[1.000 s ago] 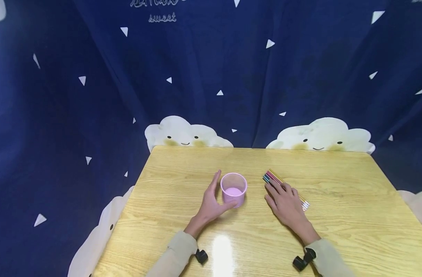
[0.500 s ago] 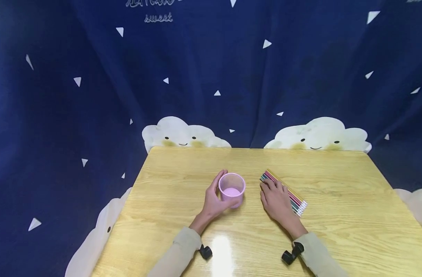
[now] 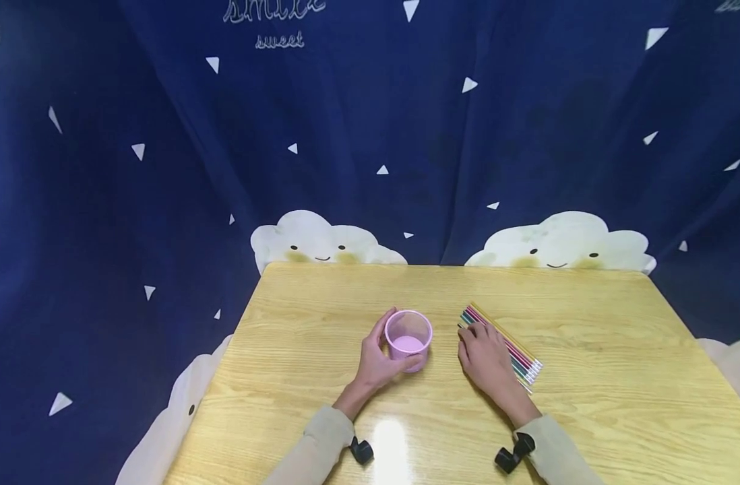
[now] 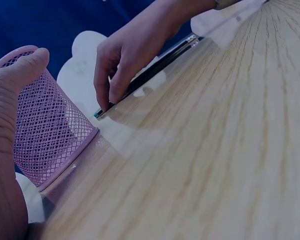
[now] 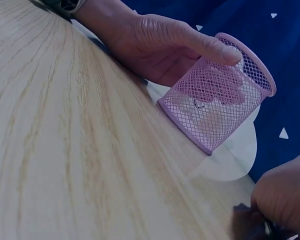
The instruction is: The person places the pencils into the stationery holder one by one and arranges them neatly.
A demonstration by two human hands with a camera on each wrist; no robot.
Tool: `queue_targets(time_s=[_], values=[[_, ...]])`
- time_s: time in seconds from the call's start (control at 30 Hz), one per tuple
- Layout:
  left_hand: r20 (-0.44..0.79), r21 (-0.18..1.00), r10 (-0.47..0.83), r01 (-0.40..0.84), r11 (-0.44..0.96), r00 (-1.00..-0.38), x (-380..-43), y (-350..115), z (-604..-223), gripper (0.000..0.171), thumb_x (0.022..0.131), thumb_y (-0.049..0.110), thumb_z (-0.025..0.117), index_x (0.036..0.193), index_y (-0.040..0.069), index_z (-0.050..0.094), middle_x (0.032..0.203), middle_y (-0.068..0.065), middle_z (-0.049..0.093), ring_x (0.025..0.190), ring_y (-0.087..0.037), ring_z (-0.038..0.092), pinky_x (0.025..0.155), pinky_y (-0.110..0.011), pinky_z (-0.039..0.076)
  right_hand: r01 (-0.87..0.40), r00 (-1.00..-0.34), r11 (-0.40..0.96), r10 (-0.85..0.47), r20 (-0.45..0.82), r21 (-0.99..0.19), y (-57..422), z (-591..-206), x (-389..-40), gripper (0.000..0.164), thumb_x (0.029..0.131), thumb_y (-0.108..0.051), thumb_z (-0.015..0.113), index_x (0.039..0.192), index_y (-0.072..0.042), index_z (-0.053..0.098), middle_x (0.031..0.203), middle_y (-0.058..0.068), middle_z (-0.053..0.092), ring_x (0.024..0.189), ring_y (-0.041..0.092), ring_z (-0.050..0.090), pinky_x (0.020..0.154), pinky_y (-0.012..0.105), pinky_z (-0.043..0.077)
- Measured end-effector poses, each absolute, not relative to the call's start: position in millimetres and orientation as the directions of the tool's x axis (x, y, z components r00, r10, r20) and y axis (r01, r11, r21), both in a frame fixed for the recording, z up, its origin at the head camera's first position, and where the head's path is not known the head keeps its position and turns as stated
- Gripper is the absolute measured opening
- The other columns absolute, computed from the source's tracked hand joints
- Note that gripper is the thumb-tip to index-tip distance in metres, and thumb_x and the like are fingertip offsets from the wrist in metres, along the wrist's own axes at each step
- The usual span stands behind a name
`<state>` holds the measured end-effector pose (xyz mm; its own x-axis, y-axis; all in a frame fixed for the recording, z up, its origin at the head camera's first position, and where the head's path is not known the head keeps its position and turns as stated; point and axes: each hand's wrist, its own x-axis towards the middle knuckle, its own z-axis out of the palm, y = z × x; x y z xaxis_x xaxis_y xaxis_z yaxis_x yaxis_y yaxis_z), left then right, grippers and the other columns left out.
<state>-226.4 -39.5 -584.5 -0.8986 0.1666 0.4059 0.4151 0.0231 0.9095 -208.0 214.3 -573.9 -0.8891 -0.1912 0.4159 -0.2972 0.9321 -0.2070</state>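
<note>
My left hand grips a pink mesh pencil cup, thumb on the near side and fingers on the far side. The cup stands upright on the table in the right wrist view. To its right, my right hand is over a row of colored pencils lying slantwise with their white ends toward me. Its thumb and fingers pinch a dark pencil near one end, as the left wrist view shows. The hand hides the middle of that pencil in the head view.
The wooden table extends around both hands. A dark blue curtain with white triangles and clouds hangs behind its far edge. Each wrist wears a small black camera.
My right hand has shifted left across the pencils, and one pencil now sticks out toward me from the row. The left hand's fingers have closed in on the cup.
</note>
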Motion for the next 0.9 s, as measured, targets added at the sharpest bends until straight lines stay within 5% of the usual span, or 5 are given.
queue_targets(time_s=[0.33, 0.47, 0.7, 0.9], values=[[0.436, 0.895, 0.175, 0.446, 0.019, -0.883, -226.6, -37.9, -582.5, 0.091, 0.063, 0.003, 0.098, 0.144, 0.0, 0.057, 0.138, -0.029, 0.062, 0.122, -0.053, 0.06, 0.105, -0.066, 0.05, -0.285, -0.893, 0.959, -0.267, 0.363, 0.004, 213.1, -558.0, -199.3, 0.009, 0.084, 0.004, 0.073, 0.09, -0.003, 0.074, 0.093, 0.021, 0.069, 0.076, 0.04, 0.063, 0.065, 0.05, 0.058], [0.433, 0.897, 0.171, 0.442, 0.011, -0.885, -223.7, -36.2, -575.0, 0.087, 0.064, -0.001, 0.096, 0.142, -0.008, 0.056, 0.136, -0.034, 0.06, 0.121, -0.059, 0.057, 0.103, -0.071, 0.048, -0.279, -0.91, 0.96, -0.263, 0.321, -0.006, 214.2, -556.7, -200.0, 0.018, 0.082, 0.011, 0.071, 0.092, -0.004, 0.076, 0.095, 0.021, 0.07, 0.08, 0.04, 0.065, 0.069, 0.05, 0.059], [0.432, 0.9, 0.173, 0.435, -0.023, -0.885, -211.1, -38.6, -549.0, 0.081, 0.066, -0.001, 0.095, 0.137, -0.012, 0.058, 0.132, -0.036, 0.062, 0.117, -0.059, 0.059, 0.101, -0.069, 0.05, -0.314, -0.884, 0.949, -0.286, 0.369, -0.016, 217.0, -559.2, -203.6, 0.009, 0.081, 0.002, 0.079, 0.089, 0.0, 0.075, 0.088, 0.02, 0.07, 0.083, 0.038, 0.066, 0.074, 0.048, 0.057], [0.446, 0.894, 0.179, 0.446, -0.045, -0.877, -211.2, -39.5, -548.4, 0.082, 0.066, -0.003, 0.094, 0.137, -0.014, 0.056, 0.132, -0.037, 0.061, 0.118, -0.06, 0.058, 0.105, -0.067, 0.049, -0.345, -0.873, 0.929, -0.266, 0.408, -0.132, 217.7, -554.9, -204.2, 0.014, 0.078, 0.005, 0.074, 0.091, 0.0, 0.077, 0.091, 0.018, 0.072, 0.085, 0.038, 0.067, 0.075, 0.049, 0.058]])
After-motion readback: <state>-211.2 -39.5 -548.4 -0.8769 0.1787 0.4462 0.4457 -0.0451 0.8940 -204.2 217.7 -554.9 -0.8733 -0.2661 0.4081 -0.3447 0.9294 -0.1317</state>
